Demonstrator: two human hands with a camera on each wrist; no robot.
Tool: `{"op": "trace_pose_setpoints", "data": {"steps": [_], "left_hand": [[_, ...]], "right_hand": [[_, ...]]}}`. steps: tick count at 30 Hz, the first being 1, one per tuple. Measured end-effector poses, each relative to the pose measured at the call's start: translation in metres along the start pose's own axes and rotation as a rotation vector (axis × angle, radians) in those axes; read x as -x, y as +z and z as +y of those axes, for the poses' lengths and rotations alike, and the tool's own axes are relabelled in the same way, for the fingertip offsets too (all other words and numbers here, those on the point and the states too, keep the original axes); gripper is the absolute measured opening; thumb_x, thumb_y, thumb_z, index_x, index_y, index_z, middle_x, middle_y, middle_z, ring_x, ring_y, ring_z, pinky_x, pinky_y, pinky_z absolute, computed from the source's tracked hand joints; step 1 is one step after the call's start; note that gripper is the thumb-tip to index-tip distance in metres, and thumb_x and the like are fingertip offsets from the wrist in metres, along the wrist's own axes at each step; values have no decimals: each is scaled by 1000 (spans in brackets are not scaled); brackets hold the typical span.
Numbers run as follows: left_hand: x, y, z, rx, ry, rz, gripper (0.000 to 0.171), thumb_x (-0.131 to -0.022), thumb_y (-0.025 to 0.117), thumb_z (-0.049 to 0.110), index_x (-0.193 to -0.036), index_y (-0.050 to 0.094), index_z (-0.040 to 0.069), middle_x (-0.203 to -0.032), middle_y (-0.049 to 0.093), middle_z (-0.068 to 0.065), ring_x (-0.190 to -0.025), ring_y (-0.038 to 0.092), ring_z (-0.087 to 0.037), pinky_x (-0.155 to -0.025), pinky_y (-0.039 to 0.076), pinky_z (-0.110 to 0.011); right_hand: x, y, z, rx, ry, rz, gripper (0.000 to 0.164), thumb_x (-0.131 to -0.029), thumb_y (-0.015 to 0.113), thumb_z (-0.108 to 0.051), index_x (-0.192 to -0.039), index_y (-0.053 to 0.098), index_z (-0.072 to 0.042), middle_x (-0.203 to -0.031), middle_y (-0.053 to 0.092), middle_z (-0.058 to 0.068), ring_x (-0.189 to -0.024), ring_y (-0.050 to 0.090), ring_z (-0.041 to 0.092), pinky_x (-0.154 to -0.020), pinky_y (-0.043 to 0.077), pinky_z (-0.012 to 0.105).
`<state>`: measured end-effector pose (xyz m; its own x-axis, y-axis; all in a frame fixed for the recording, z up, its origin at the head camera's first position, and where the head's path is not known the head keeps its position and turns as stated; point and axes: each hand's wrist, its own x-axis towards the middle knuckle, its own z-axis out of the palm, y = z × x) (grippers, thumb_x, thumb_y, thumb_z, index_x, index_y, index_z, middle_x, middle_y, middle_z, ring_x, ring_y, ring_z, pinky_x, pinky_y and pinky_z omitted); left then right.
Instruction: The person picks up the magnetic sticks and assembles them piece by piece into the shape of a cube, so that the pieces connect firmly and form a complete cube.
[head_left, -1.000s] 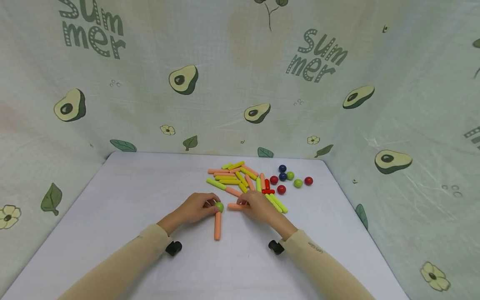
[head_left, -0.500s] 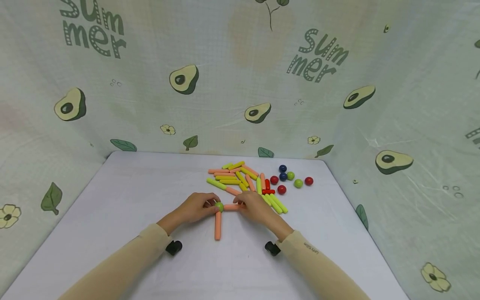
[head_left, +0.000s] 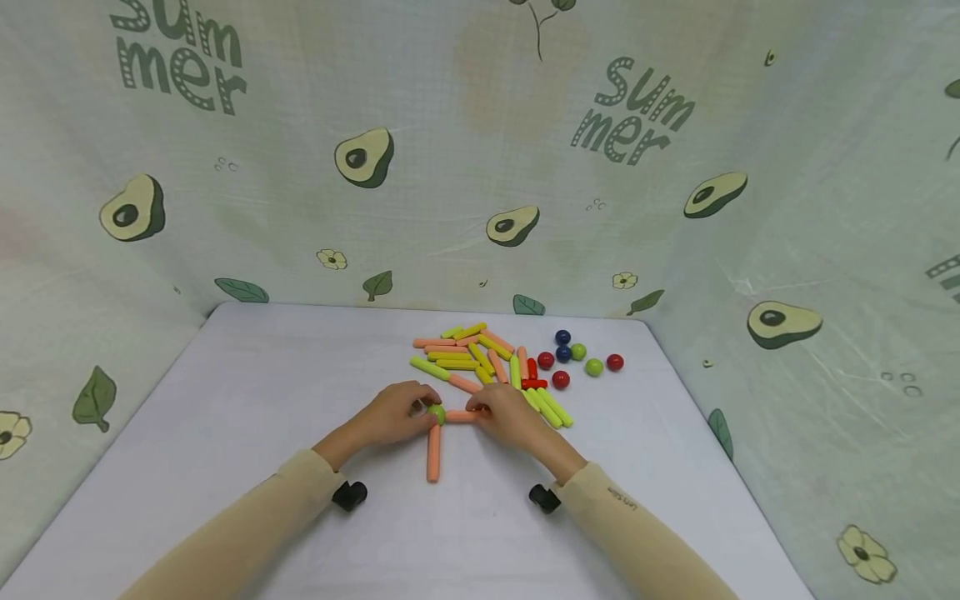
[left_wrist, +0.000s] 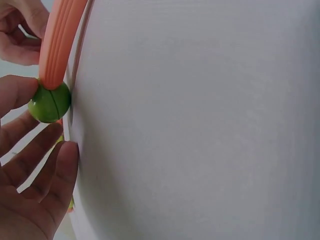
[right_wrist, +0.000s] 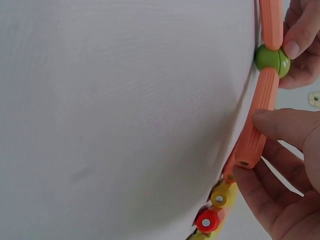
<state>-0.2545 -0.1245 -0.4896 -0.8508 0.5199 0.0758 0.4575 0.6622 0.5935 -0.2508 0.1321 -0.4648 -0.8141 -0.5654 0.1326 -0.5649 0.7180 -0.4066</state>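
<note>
My left hand (head_left: 395,414) pinches a green ball (left_wrist: 49,103) between thumb and fingertips, low over the white table. One orange magnetic rod (head_left: 433,454) lies on the table and runs from the ball toward me. My right hand (head_left: 510,417) holds a second orange rod (right_wrist: 257,120) between thumb and fingers. That rod points left, its inner end against the ball, so the two rods stand at about a right angle. At its free end a small round metal spot shows in the right wrist view.
Behind my hands lies a loose group of orange, yellow, lime and red rods (head_left: 453,364). Several red, blue and green balls (head_left: 561,380) sit to its right. A patterned cloth (head_left: 442,167) hangs behind and beside the white table (head_left: 247,383).
My right hand has moved left, bringing its orange rod from a gap beside the green ball to meet it. My left hand has stayed on the ball.
</note>
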Motion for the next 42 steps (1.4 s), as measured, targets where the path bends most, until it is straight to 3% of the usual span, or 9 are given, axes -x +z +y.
{"op": "trace_pose_setpoints", "data": {"steps": [4,9,16,21,27,37,42], "left_hand": [[-1,1,2,10,19,-2,26,-100,74,24,-124,74,15,-114,71,4,-102,62,-17,-92,52,-41],[-2,4,5,12,-13,-7,26,-97,78,26,-121,77,18,-115,72,5,-107,64,-16,-97,52,-43],[0,6,6,-18,-27,10,18,-98,79,25,-114,81,16,-103,72,6,-95,63,-13,-89,53,-39],[0,7,5,-21,-21,14,18,-99,78,26,-114,81,17,-102,72,8,-94,63,-11,-89,53,-38],[-1,6,5,-53,-40,3,20,-100,77,28,-116,80,18,-102,71,9,-91,59,-9,-87,51,-37],[1,5,0,-33,-59,0,22,-100,76,32,-118,80,20,-105,72,9,-93,59,-9,-88,49,-37],[2,6,-3,-14,-43,4,22,-100,76,31,-118,80,19,-105,72,9,-94,60,-8,-88,49,-37]], "right_hand": [[-2,1,-2,-9,-29,6,15,-95,81,-6,-109,83,-9,-98,76,1,-88,64,17,-85,57,30],[-4,3,-8,1,-56,11,16,-95,82,-15,-111,83,-11,-101,78,-1,-90,66,14,-87,58,29],[-5,3,-13,-2,-74,7,20,-96,82,-16,-114,82,-9,-106,79,2,-96,68,17,-91,58,33],[1,-5,-8,-36,18,-8,23,-98,80,-18,-120,80,-10,-113,77,1,-105,68,18,-95,58,36],[10,-32,21,-45,110,26,23,-98,77,-10,-122,78,-9,-116,75,5,-108,66,26,-98,57,44],[22,-68,90,101,261,117,28,-97,75,-4,-125,75,-5,-123,70,17,-108,61,34,-97,57,50],[28,-73,115,127,342,120,31,-96,75,-4,-127,74,-2,-133,67,21,-125,59,42,-110,50,58]]}}
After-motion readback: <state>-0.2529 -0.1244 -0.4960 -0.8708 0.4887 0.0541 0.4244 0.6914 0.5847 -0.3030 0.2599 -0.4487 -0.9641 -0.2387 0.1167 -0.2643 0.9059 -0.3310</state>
